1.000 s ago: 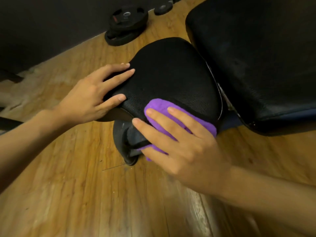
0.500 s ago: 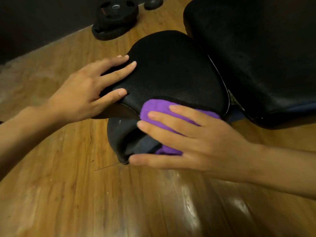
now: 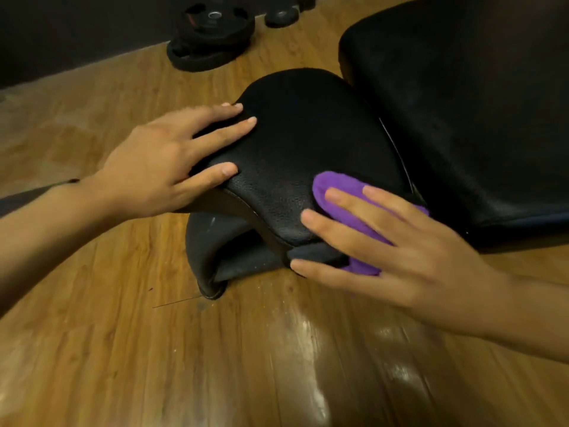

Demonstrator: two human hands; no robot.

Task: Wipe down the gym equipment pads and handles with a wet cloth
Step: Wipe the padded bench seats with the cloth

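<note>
The purple cloth [image 3: 341, 180] lies on the near right edge of the rounded black leather seat pad [image 3: 308, 134], pressed under the right hand [image 3: 415, 257], its grip flat and uncurled. The left hand [image 3: 154, 167] rests spread on the pad's left edge, holding nothing. Early going, I judge: the larger black leather pad [image 3: 462, 118] right of it and the handles look left to wipe.

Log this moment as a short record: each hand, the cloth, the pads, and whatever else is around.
left hand: fingers flat on the black seat pad
right hand: straight fingers press the purple cloth against the seat pad's near edge
larger black pad: just right of the seat pad, untouched
weight plates: stacked on the wooden floor behind the pads
</note>
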